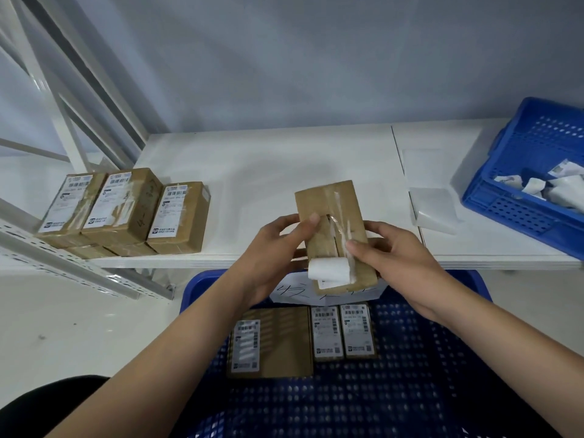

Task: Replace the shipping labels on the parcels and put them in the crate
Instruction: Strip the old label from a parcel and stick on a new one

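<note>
Both hands, left hand (274,248) and right hand (398,255), gripped the parcel (331,222) by its sides. Its long axis ran 12 to 6 o'clock, with the curled label (328,273) at 6.

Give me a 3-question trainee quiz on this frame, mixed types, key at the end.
1. True or false: the label on the held parcel is fully flat.
2. How many labelled parcels lie in the crate below the hands? A) one B) three C) five
3. Fill in: the waiting parcels sit on the table's ___ side.

Key:
1. False; it is curled up at the near end, by the right hand; left hand grips the parcel.
2. B
3. left
</note>
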